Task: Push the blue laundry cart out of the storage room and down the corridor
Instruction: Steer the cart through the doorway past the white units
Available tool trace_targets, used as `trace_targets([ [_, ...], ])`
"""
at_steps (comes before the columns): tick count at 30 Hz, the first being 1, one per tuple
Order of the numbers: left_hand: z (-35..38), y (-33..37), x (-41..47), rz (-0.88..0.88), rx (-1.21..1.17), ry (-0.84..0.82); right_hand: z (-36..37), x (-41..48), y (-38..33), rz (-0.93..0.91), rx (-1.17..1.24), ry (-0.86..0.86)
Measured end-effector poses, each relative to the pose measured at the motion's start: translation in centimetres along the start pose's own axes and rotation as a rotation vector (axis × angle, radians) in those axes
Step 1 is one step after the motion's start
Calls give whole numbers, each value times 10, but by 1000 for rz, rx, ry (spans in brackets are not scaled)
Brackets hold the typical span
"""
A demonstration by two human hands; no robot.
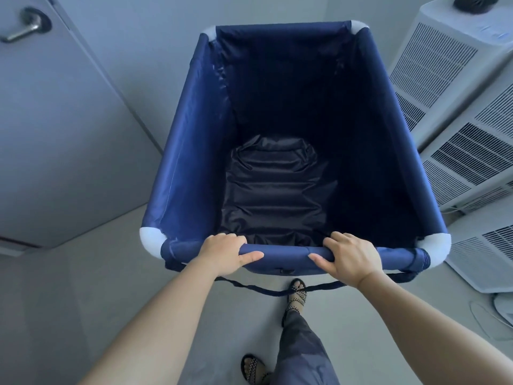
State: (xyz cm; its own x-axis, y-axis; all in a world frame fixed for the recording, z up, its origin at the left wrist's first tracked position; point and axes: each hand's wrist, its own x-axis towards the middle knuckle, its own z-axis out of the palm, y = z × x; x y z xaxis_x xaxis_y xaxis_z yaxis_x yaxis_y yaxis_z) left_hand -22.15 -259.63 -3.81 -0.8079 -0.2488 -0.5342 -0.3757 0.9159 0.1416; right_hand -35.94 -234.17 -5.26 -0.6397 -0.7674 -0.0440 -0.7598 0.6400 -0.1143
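Grey, matt flooring (116, 273) runs between a pale flat-panel door (55, 134) on the left and a row of white louvred appliance casings (455, 87) on the right. Door fitted with a metal lever handle (26, 29) on a round dark rose.

Blue laundry cart (191, 151) stands directly ahead of the person, between door and casings, its right side just beside the casings. Construction: smooth, slightly glossy navy fabric stretched over a rectangular tube frame, with rounded white corner joints (151, 241) at all four top corners. Sides are taut; the bottom panel (274, 190) is darker and creased in cross ridges. No contents visible inside. A narrow dark strap (261, 289) hangs in a loop below the near rail.

Left hand (224, 252) is closed around the fabric-covered near rail, fingers curled over the top, thumb laid along the front face. Right hand (348, 255) grips the same rail likewise, well apart from the left. Both forearms bare.

Below the rail: dark loose trousers (302, 345) and black strappy sandals (297, 294), one foot ahead of the other.
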Motion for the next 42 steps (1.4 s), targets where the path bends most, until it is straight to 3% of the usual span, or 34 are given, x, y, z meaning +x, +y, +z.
trace_targets([
  [12,-50,-25,67,83,-39,136,-9,98,38,-23,5,-57],
  [16,-62,-44,86,-4,93,230,-14,134,51,-71,34,-120],
  [23,-101,-48,134,-22,94,115,-20,195,51,-182,42,-241],
  [32,-140,-63,191,-20,29,20,-23,261,51,-67,5,-261],
  [42,-186,-83,250,27,-22,35,-37,325,54,52,-38,-295],
])
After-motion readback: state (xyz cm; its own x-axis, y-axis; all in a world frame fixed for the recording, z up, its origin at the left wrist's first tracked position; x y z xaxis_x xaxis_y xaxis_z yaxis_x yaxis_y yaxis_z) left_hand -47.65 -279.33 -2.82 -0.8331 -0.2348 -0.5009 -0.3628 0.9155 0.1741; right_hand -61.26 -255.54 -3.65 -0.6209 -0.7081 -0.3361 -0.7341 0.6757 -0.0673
